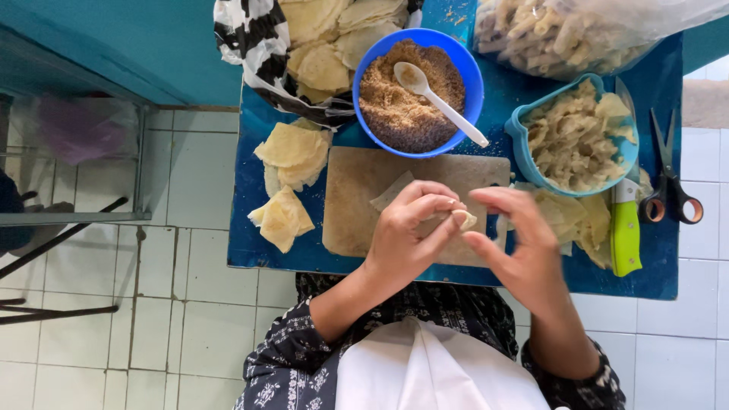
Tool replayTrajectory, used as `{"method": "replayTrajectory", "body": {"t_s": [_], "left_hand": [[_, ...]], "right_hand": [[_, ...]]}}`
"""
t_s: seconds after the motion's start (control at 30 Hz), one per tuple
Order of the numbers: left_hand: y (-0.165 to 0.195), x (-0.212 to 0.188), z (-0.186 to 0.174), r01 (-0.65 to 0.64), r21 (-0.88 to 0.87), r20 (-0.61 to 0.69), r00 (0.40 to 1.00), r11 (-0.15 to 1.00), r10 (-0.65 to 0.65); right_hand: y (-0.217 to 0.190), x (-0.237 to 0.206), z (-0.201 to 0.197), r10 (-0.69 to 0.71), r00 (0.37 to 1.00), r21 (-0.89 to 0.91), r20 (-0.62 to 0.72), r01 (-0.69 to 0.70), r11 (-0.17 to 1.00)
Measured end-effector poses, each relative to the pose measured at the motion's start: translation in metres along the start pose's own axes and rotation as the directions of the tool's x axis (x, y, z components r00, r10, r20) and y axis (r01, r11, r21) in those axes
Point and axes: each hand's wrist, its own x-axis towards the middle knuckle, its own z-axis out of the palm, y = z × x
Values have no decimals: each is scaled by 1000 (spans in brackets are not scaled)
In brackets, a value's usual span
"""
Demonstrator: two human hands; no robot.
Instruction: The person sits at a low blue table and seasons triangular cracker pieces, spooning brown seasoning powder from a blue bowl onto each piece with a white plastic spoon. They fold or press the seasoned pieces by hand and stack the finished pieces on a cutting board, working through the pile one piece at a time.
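My left hand (414, 228) pinches a small pale dough wrapper piece (464, 219) between thumb and fingers, just above a worn wooden board (349, 205). My right hand (516, 243) hovers beside it with fingers spread, its fingertips close to the same piece. A flat dough sheet (391, 192) lies on the board under my left hand. Behind the board stands a blue bowl (463, 61) of brown crumbly filling with a white spoon (437, 91) resting in it.
Stacks of pale dough squares (292, 152) lie left of the board on the blue table (258, 250). A teal container (531, 163) holds folded pieces at right. A green-handled knife (625, 228) and scissors (672, 190) lie far right. Bags of dough (326, 45) sit behind.
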Motion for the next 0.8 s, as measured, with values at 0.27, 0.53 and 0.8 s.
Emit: {"method": "replayTrajectory", "body": {"t_s": [0.27,0.53,0.8], "left_hand": [[-7,-24,-25,252,-122,-75,962,960,-262],[-16,-48,-39,386,-221,-65,911,896,-408],[-14,-46,-44,171,156,-176,974,973,-143]], "right_hand": [[51,1,27,436,855,616,280,-508,602],[43,-12,41,416,894,367,167,-448,815],[20,-7,51,473,881,129,5,-470,873]]}}
